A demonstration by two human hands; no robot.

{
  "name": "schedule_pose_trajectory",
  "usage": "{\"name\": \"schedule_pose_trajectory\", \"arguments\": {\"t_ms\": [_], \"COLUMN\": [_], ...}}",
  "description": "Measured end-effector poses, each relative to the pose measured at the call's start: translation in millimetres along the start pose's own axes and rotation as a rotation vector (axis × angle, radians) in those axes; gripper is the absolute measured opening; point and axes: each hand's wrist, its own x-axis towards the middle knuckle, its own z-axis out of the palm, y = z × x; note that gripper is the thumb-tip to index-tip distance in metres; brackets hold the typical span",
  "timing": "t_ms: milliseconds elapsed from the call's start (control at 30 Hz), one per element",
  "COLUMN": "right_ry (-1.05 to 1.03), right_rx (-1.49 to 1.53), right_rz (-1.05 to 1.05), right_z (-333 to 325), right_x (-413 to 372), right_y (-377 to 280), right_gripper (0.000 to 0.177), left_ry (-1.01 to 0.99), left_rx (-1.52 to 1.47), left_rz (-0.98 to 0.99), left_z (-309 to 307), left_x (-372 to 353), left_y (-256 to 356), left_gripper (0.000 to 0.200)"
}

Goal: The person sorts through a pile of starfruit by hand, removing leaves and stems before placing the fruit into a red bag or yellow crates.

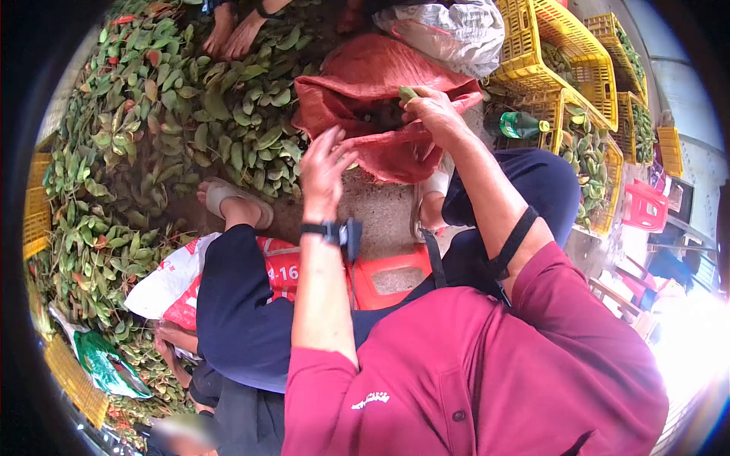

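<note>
A red woven sack point(380, 64) stands with its mouth open in front of me, its inside dark. My right hand point(435, 114) is over the sack's right part, fingers closed on a small green leaf point(407, 93). At the sack's lower left edge is my left hand point(325, 163), its fingers spread and slightly blurred, with nothing seen in it. A large heap of green leaves point(243, 137) lies on the ground to the left of the sack.
Yellow crates point(559, 80), some holding leaves, stand at the right beside a green bottle point(523, 125). A white sack point(456, 34) lies behind the red one. Another person's hands point(233, 34) reach into the leaves at the top; another person is at lower left.
</note>
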Motion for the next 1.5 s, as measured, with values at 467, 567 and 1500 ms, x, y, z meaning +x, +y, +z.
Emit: {"name": "schedule_pose_trajectory", "arguments": {"t_ms": [467, 567, 1500], "right_ry": [-0.105, 0.089, 0.360], "right_rx": [-0.882, -1.082, -0.933], "right_rz": [-0.149, -0.112, -0.039], "right_z": [22.6, 17.1, 74.9], "right_x": [19.9, 47.2, 47.4], "right_y": [-3.3, 39.2, 110.8], "right_gripper": [0.037, 0.036, 0.056], "left_ry": [0.751, 0.564, 0.128], "left_rx": [-0.264, 0.348, 1.273], "left_rz": [-0.866, -0.714, -0.285], "left_z": [-198.0, -202.0, -226.2], "left_x": [-81.0, -63.7, -10.0], "left_y": [-224.2, -248.9, -234.4], "left_gripper": [0.063, 0.067, 0.012]}}
